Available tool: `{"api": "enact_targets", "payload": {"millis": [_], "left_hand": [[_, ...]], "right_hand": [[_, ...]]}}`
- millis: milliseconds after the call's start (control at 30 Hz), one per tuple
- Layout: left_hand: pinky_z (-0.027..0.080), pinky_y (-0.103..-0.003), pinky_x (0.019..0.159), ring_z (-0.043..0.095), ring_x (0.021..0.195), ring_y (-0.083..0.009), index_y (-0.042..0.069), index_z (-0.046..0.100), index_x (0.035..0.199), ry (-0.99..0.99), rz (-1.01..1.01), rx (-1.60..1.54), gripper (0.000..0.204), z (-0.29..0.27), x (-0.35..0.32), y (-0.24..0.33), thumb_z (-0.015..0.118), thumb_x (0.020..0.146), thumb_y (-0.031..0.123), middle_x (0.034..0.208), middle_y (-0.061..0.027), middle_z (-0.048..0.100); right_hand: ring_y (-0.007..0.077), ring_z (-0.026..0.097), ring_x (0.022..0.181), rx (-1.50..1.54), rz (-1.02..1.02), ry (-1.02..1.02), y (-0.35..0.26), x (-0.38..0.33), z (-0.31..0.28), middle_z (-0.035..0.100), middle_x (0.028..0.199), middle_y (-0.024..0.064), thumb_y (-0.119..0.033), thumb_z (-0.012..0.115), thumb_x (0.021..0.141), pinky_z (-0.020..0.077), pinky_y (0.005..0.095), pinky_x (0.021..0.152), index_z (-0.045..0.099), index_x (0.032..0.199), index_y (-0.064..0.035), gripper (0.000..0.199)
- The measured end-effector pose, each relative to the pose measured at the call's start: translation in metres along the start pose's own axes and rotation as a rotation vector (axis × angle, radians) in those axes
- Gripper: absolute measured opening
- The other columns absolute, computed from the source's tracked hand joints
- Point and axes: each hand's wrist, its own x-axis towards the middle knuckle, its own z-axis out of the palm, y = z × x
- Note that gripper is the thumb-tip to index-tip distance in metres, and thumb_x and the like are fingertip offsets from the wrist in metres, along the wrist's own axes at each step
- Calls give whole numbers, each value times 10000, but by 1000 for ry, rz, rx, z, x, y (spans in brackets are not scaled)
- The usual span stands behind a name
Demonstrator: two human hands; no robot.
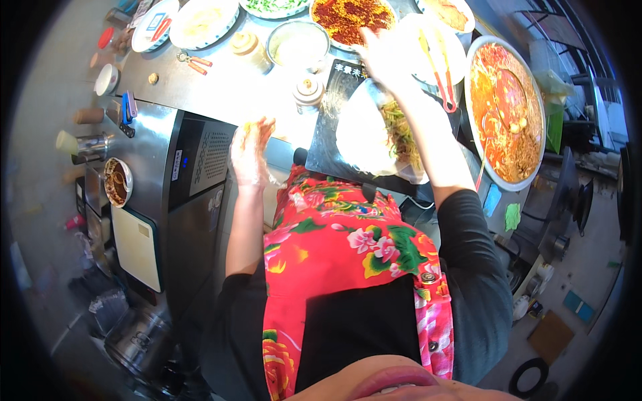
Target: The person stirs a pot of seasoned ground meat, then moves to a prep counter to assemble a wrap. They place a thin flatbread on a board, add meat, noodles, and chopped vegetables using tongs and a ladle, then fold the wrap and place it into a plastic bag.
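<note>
My right hand (378,59) reaches across to the near edge of a bowl of red chopped topping (349,19). Glare washes out its fingers, so their grip is unclear. Under that forearm, a thin white wrap (358,130) lies spread on a dark board (326,150). Shredded green and yellowish filling (399,134) is heaped on it. My left hand (251,150), in what looks like a clear plastic glove, is raised left of the board beside the counter edge. Its fingers point up, loosely bent, with nothing visible in them.
A large basin of red, oily food (506,113) stands right of the board. Red-handled tongs (441,77) rest on a white plate. Squeeze bottles (308,92) and a metal bowl (297,43) stand behind. Left are a pale cutting board (136,247) and a sauce bowl (119,182).
</note>
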Motion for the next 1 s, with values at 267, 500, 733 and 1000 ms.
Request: {"api": "enact_targets", "payload": {"millis": [267, 500, 733, 1000], "left_hand": [[536, -392, 968, 681, 1060, -278, -20, 600, 1204, 85, -17, -36, 258, -28, -22, -10, 540, 1018, 148, 1132, -158, 680], [548, -386, 947, 690, 1033, -288, -21, 599, 1185, 50, -47, -42, 243, -20, -13, -13, 544, 1015, 142, 1092, -164, 685], [559, -375, 921, 697, 1008, -286, -25, 609, 1136, 6, -68, -32, 219, -8, -11, -13, 555, 1011, 146, 1043, -168, 696], [571, -355, 876, 711, 955, -268, -33, 613, 1140, -84, -162, 49, 230, 16, -11, -4, 560, 1009, 148, 1010, -165, 709]], "right_hand": [[318, 692, 928, 28, 30, -222, 37, 26, -4, 712, 962, 185, -301, 509, 985, 531, 450, 844, 638, 1244, -107, 349], [269, 693, 816, 122, -71, 113, 26, 22, 14, 697, 893, 161, -191, 470, 987, 542, 388, 748, 652, 1126, -45, 272], [91, 384, 554, 1933, 1076, -127, 43, 6, 24, 464, 697, -2, -99, 489, 986, 299, 199, 481, 523, 903, -85, 90], [66, 327, 606, 2029, 795, -6, 65, -95, -105, 355, 702, -51, -110, 540, 1002, 307, 212, 564, 553, 999, -54, 57]]}}
